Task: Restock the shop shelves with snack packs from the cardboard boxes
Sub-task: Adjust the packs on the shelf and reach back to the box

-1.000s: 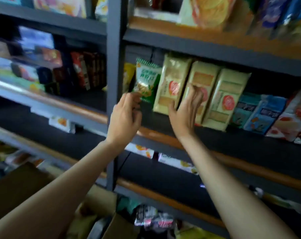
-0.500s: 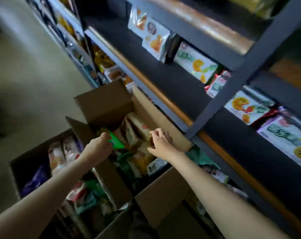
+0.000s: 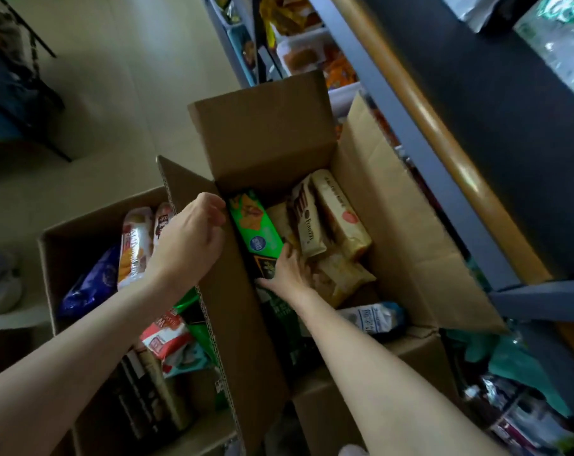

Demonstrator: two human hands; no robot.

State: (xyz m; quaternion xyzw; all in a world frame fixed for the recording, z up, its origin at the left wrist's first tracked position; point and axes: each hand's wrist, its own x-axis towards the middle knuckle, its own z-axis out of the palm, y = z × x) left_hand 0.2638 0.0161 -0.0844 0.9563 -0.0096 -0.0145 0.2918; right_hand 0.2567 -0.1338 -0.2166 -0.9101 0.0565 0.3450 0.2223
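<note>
Two open brown cardboard boxes sit side by side on a pale floor, seen from above, with two bare forearms reaching down into view. The right-hand cardboard box [image 3: 410,232] stands against a dark metal shelving unit with a wooden front edge [image 3: 420,110], and its four flaps are folded up and outward. Inside it are one bright green snack pack [image 3: 254,225], two cream-coloured biscuit packs [image 3: 339,213] leaning side by side, one tan pack [image 3: 341,278] below them, one white pack with blue print [image 3: 371,319] near the front wall, and darker green packs underneath that cannot be counted. The left hand [image 3: 188,238] curls over the tall flap between the two boxes, gripping its top edge just beside the green pack. The right hand [image 3: 287,269] reaches into the box with its fingers spread among the packs, touching the lower end of the green pack; whether it grips anything cannot be told. The left-hand cardboard box [image 3: 65,238] holds a mixed heap: one dark blue bag [image 3: 91,284], two upright white-and-orange packs [image 3: 136,245], one red-and-white pack [image 3: 167,335] and others in shadow. More packaged goods fill the lower shelves at the top and bottom right.
</note>
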